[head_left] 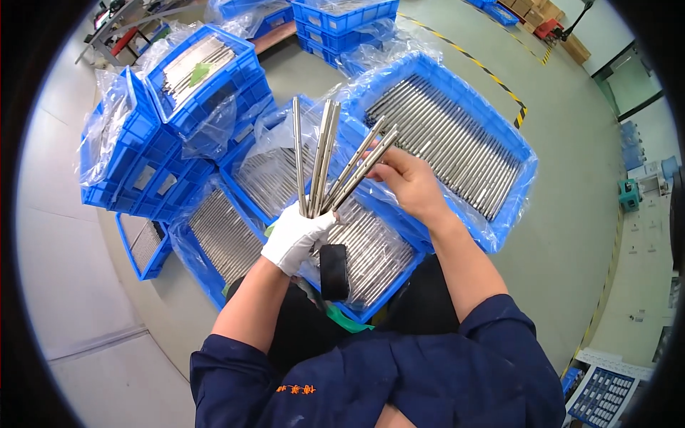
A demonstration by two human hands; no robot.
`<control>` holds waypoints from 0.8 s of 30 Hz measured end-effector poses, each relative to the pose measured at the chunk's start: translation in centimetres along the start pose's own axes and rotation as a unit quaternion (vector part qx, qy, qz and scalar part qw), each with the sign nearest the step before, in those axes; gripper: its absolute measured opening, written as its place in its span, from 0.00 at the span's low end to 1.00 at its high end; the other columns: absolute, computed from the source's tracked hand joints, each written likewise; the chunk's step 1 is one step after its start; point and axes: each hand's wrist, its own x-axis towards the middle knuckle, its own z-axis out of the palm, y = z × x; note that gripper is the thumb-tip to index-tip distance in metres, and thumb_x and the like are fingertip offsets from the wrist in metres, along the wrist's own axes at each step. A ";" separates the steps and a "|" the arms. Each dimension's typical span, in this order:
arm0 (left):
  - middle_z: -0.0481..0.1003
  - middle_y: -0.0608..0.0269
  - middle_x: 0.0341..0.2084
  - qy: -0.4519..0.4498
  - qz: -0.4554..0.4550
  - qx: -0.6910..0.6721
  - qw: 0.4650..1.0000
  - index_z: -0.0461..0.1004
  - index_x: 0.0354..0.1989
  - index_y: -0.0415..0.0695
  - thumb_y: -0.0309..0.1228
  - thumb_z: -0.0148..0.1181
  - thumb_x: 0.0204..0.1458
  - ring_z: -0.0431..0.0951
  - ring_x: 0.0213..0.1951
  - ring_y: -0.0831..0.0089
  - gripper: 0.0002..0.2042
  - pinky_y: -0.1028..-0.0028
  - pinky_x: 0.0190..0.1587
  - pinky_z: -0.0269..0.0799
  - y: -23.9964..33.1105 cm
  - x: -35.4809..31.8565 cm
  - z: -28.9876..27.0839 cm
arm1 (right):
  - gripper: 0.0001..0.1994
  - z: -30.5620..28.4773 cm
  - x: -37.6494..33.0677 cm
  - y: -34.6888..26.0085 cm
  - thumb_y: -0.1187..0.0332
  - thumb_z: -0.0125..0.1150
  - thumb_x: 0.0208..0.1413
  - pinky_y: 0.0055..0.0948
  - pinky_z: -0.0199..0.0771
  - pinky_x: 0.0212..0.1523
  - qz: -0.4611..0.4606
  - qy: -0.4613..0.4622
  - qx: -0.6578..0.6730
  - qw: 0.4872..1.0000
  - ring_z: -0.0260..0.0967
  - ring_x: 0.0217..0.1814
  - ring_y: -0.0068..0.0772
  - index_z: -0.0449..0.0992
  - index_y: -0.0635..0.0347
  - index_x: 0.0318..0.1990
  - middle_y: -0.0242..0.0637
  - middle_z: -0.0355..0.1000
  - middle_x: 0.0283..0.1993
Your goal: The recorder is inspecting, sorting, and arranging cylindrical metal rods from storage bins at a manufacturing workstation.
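My left hand (pixel 300 235), in a white glove, is closed round the lower ends of several slim silvery metal rods (pixel 322 157). The rods fan out upward, some upright and some leaning right. At the upper part of the right-leaning rods, my bare right hand (pixel 412 187) has its thumb and fingers curled against them; the fingertips are partly hidden behind the metal. Under my hands stands a blue crate (pixel 365 314) lined with plastic film, with rows of similar rods in it. A black rectangular object (pixel 334 272) sits just below my left hand.
To the right, a larger blue crate (pixel 524 153) holds neat rows of rods. Stacked blue crates (pixel 143 182) with loose plastic film rise at the left, and another crate stack (pixel 346 25) stands at the back. Yellow-and-black tape (pixel 492 75) marks the floor.
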 end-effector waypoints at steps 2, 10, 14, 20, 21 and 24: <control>0.62 0.72 0.12 -0.009 -0.001 -0.005 1.000 0.66 0.25 0.42 0.32 0.62 0.37 0.59 0.14 0.86 0.11 0.84 0.15 0.52 -0.4 0.3 0.3 | 0.15 -0.2 -0.3 -0.2 0.74 0.45 0.51 0.19 0.67 0.36 0.003 0.030 0.029 0.999 0.66 0.33 0.21 0.64 0.67 0.48 0.34 0.70 0.32; 0.64 0.71 0.13 -0.011 -0.009 0.004 1.000 0.68 0.25 0.41 0.32 0.63 0.35 0.62 0.16 0.84 0.11 0.84 0.18 0.55 -0.1 0.5 0.6 | 0.12 -2.5 0.9 0.3 0.71 0.46 0.53 0.16 0.65 0.28 0.018 0.055 0.395 0.917 0.62 0.25 0.17 0.67 0.64 0.44 0.32 0.67 0.29; 0.65 0.70 0.14 -0.001 -0.006 -0.005 1.000 0.69 0.25 0.41 0.31 0.63 0.35 0.62 0.16 0.84 0.11 0.84 0.18 0.56 0.4 0.5 1.0 | 0.12 -2.6 1.0 -0.1 0.70 0.46 0.54 0.19 0.66 0.30 0.020 0.038 0.438 0.898 0.62 0.25 0.18 0.67 0.62 0.44 0.33 0.67 0.29; 0.65 0.71 0.13 0.020 0.027 0.000 0.999 0.69 0.28 0.41 0.36 0.61 0.38 0.62 0.14 0.84 0.13 0.85 0.15 0.55 -1.5 0.8 0.2 | 0.13 -1.9 0.8 -0.6 0.70 0.46 0.53 0.18 0.64 0.33 0.005 0.043 0.324 0.945 0.62 0.28 0.19 0.67 0.65 0.45 0.32 0.66 0.32; 0.64 0.70 0.12 0.017 0.004 -0.007 1.000 0.68 0.29 0.41 0.37 0.59 0.40 0.60 0.11 0.85 0.13 0.85 0.13 0.53 -0.9 0.7 0.6 | 0.12 -2.2 0.7 -0.3 0.71 0.45 0.53 0.18 0.64 0.32 0.001 0.063 0.269 0.961 0.62 0.29 0.20 0.68 0.65 0.44 0.32 0.66 0.32; 0.63 0.70 0.11 0.021 -0.035 -0.026 0.999 0.66 0.25 0.43 0.34 0.57 0.42 0.59 0.11 0.84 0.09 0.84 0.13 0.51 -0.5 0.2 1.3 | 0.11 -1.5 -0.4 -0.6 0.73 0.45 0.52 0.19 0.65 0.32 -0.085 0.146 -0.001 0.986 0.64 0.32 0.22 0.68 0.66 0.42 0.36 0.67 0.34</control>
